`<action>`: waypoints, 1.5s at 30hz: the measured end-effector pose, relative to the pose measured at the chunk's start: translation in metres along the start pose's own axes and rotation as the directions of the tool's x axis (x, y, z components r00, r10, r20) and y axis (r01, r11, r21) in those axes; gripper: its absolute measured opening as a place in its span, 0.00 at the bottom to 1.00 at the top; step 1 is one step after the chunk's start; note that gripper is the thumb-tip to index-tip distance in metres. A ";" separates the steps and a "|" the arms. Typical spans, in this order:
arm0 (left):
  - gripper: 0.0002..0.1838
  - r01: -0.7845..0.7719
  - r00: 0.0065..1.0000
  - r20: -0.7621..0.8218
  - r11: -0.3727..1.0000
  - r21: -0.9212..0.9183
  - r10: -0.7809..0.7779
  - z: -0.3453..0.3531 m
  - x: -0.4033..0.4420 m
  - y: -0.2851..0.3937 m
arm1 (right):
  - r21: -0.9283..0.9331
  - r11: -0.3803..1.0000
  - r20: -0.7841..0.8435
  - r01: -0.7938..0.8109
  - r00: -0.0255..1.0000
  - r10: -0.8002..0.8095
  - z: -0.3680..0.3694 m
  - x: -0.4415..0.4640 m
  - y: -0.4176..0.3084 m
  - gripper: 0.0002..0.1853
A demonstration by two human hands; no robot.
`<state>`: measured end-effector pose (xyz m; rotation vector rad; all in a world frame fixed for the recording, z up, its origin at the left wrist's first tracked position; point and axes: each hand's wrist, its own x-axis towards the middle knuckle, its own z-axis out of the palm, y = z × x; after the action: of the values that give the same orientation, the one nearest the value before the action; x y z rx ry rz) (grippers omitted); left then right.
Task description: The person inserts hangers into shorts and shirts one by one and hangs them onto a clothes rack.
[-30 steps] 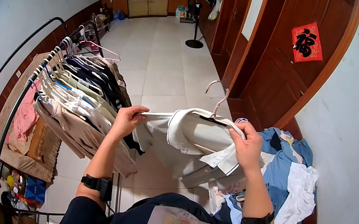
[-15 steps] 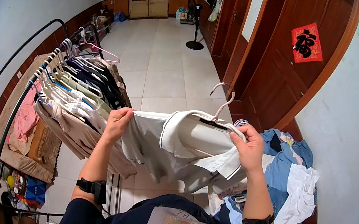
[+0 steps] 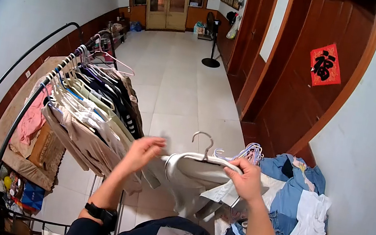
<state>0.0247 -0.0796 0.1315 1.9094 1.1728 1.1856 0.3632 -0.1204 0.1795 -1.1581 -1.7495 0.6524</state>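
Observation:
A pale grey collared shirt (image 3: 177,185) hangs in front of me on a hanger (image 3: 209,147), whose hook rises above the neckline. My right hand (image 3: 246,178) pinches the shirt near the collar on its right side. Close by the opposite shoulder, my left hand (image 3: 143,154) is off the fabric, fingers stretched out and somewhat blurred. The shirt's lower part sags and folds over below the collar.
To the left stands a clothes rack (image 3: 57,68) full of hung garments. At right lies a heap of clothes (image 3: 289,199), with several loose hangers (image 3: 250,153) behind it. A pedestal fan (image 3: 210,62) stands farther off, near wooden doors (image 3: 309,88).
My left hand has let go of the shirt's shoulder and moved right. That side of the shirt has dropped and bunched inward. My right hand has shifted slightly left and down, still gripping.

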 end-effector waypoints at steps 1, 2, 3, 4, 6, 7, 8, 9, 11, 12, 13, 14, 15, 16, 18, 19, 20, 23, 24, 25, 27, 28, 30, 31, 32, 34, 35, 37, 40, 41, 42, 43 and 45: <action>0.18 -0.058 0.998 0.026 0.996 -0.060 0.060 0.014 -0.003 0.008 | -0.011 1.000 0.016 0.006 1.000 -0.006 0.005 -0.001 0.002 0.08; 0.20 -0.167 0.985 0.059 0.983 0.072 0.163 0.026 -0.006 0.015 | -0.021 1.000 0.033 0.013 0.999 -0.012 0.009 -0.002 0.004 0.08; 0.22 -0.276 0.960 0.105 0.940 0.199 0.259 0.036 -0.008 0.027 | -0.021 1.000 0.038 0.021 0.999 -0.021 0.010 -0.003 0.006 0.08; 0.20 -0.225 0.974 0.089 0.944 0.242 0.209 0.043 -0.013 0.041 | -0.023 1.000 0.050 0.014 0.999 -0.012 0.011 -0.005 0.008 0.08; 0.13 -0.072 0.997 0.039 0.986 0.150 0.067 0.062 -0.019 0.028 | -0.017 1.000 0.048 0.015 0.999 -0.014 0.013 -0.008 0.012 0.08; 0.12 -0.095 0.995 -0.008 0.992 0.089 0.096 0.069 -0.021 0.020 | -0.018 1.000 0.053 0.018 0.998 -0.017 0.014 -0.009 0.014 0.08; 0.12 -0.092 0.996 -0.012 0.992 0.090 0.093 0.071 -0.021 0.021 | 0.001 1.000 0.037 0.003 0.999 -0.003 0.016 -0.011 0.016 0.09; 0.11 -0.099 0.995 -0.018 0.989 0.112 0.102 0.073 -0.022 0.022 | 0.021 1.000 0.023 -0.013 1.000 0.013 0.017 -0.012 0.017 0.09; 0.10 -0.097 0.995 -0.021 0.986 0.136 0.101 0.074 -0.025 0.026 | 0.006 0.999 0.022 -0.045 0.999 0.045 0.022 -0.015 0.016 0.09; 0.10 -0.089 0.996 -0.004 0.981 0.173 0.092 0.073 -0.025 0.028 | -0.007 0.999 0.009 -0.034 0.999 0.034 0.026 -0.015 0.018 0.09; 0.10 -0.083 0.997 0.016 0.975 0.208 0.082 0.071 -0.023 0.030 | -0.022 0.999 -0.007 -0.026 1.000 0.025 0.028 -0.015 0.018 0.10; 0.09 -0.106 0.994 -0.008 0.980 0.169 0.109 0.071 -0.022 0.029 | -0.047 0.999 0.018 -0.015 1.000 0.016 0.025 -0.013 0.012 0.12; 0.09 -0.118 0.992 -0.030 0.986 0.114 0.122 0.068 -0.020 0.033 | -0.047 0.998 0.017 -0.030 0.999 0.030 0.022 -0.010 0.012 0.12; 0.08 -0.077 0.996 -0.024 0.989 0.129 0.081 0.063 -0.018 0.036 | 0.068 0.997 -0.031 0.045 0.999 -0.043 0.018 -0.006 0.013 0.14; 0.08 -0.045 0.997 -0.056 0.991 0.122 0.052 0.050 -0.017 0.043 | 0.130 0.984 -0.099 0.120 0.989 -0.107 0.003 0.001 0.011 0.18; 0.07 -0.057 0.993 -0.095 0.993 0.101 0.067 0.045 -0.016 0.045 | 0.082 0.990 -0.111 0.118 0.988 -0.108 -0.012 0.003 0.011 0.20; 0.06 -0.071 0.991 -0.107 0.992 0.104 0.083 0.038 -0.016 0.046 | -0.040 0.983 -0.152 0.180 0.971 -0.184 -0.023 0.005 0.020 0.22; 0.06 -0.052 0.986 -0.152 0.991 0.125 0.071 0.019 -0.020 0.052 | -0.169 0.964 -0.044 0.207 0.975 -0.217 -0.050 0.003 0.037 0.22; 0.06 -0.026 0.985 -0.168 0.998 0.059 0.036 0.016 -0.022 0.053 | -0.100 0.988 -0.040 0.117 0.992 -0.121 -0.048 -0.002 0.044 0.18; 0.06 -0.023 0.985 -0.172 0.998 0.062 0.034 0.012 -0.025 0.057 | -0.097 0.988 -0.037 0.119 0.992 -0.123 -0.045 -0.006 0.055 0.18; 0.07 0.059 0.976 -0.213 0.998 0.030 -0.052 0.004 -0.030 0.068 | 0.299 0.938 0.107 -0.176 0.983 0.151 -0.038 -0.014 0.085 0.15; 0.08 0.072 0.971 -0.232 0.997 0.014 -0.067 0.000 -0.033 0.065 | 0.373 0.916 0.098 -0.143 0.989 0.115 -0.035 -0.017 0.099 0.10; 0.09 0.078 0.963 -0.252 0.995 -0.063 -0.091 -0.006 -0.039 0.067 | 0.385 0.904 0.095 -0.184 0.983 0.160 -0.036 -0.022 0.117 0.09; 0.09 0.073 0.961 -0.259 0.994 -0.081 -0.092 -0.009 -0.042 0.066 | 0.391 0.892 0.084 -0.225 0.974 0.208 -0.037 -0.024 0.129 0.08; 0.09 0.103 0.959 -0.255 0.992 -0.079 -0.120 -0.010 -0.044 0.069 | 0.294 0.926 0.083 -0.235 0.972 0.220 -0.040 -0.022 0.135 0.08; 0.09 0.105 0.957 -0.270 0.994 -0.030 -0.109 -0.007 -0.045 0.073 | 0.060 0.992 -0.083 -0.107 0.990 0.111 -0.041 -0.025 0.143 0.10; 0.09 0.094 0.957 -0.276 0.995 0.016 -0.086 -0.004 -0.044 0.075 | -0.201 0.980 -0.228 -0.002 0.973 -0.044 -0.043 -0.022 0.132 0.12; 0.09 0.123 0.953 -0.281 0.992 0.034 -0.109 0.002 -0.039 0.087 | -0.288 0.953 -0.285 0.093 0.942 -0.178 -0.041 -0.014 0.089 0.15; 0.08 0.026 0.971 -0.238 0.991 0.134 0.007 0.016 -0.026 0.098 | -0.413 0.861 -0.363 0.296 0.813 -0.454 -0.029 -0.005 0.019 0.17; 0.08 0.026 0.972 -0.236 0.991 0.131 0.006 0.020 -0.022 0.100 | -0.473 0.782 -0.246 0.406 0.792 -0.559 -0.026 -0.001 -0.002 0.17; 0.08 0.017 0.980 -0.201 0.989 0.147 0.012 0.023 -0.019 0.102 | -0.515 0.687 -0.119 0.513 0.751 -0.650 -0.024 0.002 -0.011 0.17; 0.08 0.010 0.986 -0.167 0.987 0.161 0.017 0.025 -0.016 0.105 | -0.516 0.686 -0.115 0.513 0.752 -0.649 -0.023 0.003 -0.005 0.17; 0.06 -0.002 0.997 -0.072 0.979 0.205 0.018 0.026 -0.016 0.112 | -0.142 0.923 -0.014 0.357 0.932 -0.363 -0.014 0.004 0.011 0.12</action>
<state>0.0863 -0.1432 0.2066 2.0392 1.3727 1.1878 0.3796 -0.1129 0.1783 -0.8960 -1.9312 0.2875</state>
